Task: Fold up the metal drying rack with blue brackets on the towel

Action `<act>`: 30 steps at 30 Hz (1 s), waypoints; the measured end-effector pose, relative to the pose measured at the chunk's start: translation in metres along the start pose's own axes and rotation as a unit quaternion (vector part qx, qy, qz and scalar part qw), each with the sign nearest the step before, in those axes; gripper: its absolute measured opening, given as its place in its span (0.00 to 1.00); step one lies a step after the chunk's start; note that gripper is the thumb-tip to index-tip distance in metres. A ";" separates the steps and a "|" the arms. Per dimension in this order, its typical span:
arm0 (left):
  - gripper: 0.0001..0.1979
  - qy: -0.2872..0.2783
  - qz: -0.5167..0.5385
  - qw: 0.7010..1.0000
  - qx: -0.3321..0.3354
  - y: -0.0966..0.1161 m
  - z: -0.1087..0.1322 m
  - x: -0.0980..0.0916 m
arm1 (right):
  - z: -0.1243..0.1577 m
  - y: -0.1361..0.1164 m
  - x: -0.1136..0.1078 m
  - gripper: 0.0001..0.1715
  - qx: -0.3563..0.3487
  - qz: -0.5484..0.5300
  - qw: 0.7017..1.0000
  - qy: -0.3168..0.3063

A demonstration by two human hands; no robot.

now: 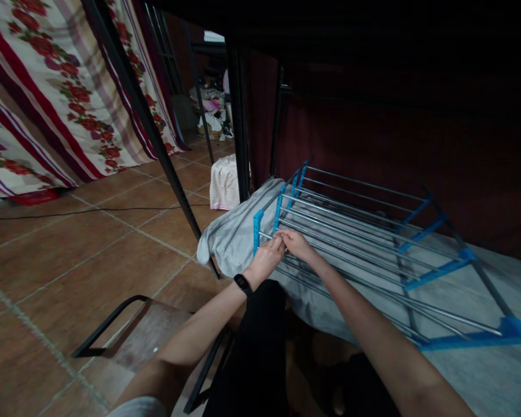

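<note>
A drying rack (pixel 356 231) with metal rods and blue plastic joints lies on a bed covered with a grey sheet (pixel 499 370). My left hand (pixel 267 258), with a black watch (pixel 243 284) on its wrist, is closed at the rack's near left end. My right hand (pixel 296 243) meets it there, its fingers pinched together around the end of a rod. The two hands touch each other. Just beyond them stands a blue corner piece (pixel 257 229) of the rack. What lies between the fingertips is mostly hidden, but the rods run into both hands.
Black metal posts (pixel 150 127) of a bed frame rise at the left and centre. A chair (pixel 147 333) stands on the tiled floor (pixel 91 249) at lower left. A flowered curtain (pixel 65 87) hangs behind, and a cable (pixel 99 209) crosses the floor. Clothes (pixel 212 107) are piled farther back.
</note>
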State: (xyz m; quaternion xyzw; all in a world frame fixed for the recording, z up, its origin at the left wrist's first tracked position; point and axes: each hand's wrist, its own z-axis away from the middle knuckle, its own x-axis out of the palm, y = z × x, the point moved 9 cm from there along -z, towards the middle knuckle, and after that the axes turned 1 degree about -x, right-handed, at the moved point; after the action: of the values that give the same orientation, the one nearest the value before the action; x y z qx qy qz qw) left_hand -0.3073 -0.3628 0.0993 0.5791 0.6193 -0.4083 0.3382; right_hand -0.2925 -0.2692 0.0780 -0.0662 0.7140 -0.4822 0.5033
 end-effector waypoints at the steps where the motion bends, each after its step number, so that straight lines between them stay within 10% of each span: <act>1: 0.13 -0.001 0.003 1.000 -0.003 0.000 0.000 0.001 | 0.001 -0.001 0.000 0.21 0.002 0.009 1.000 -0.001; 30: 0.15 -0.006 -0.020 1.000 -0.005 -0.008 0.013 0.013 | 0.029 -0.017 -0.002 0.20 -0.080 0.136 0.987 0.025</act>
State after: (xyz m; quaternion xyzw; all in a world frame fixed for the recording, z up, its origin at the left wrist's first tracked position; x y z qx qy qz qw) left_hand -0.3173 -0.3682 0.0826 0.5626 0.6307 -0.4155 0.3362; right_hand -0.2753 -0.2950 0.0918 0.0034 0.7650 -0.3518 0.5394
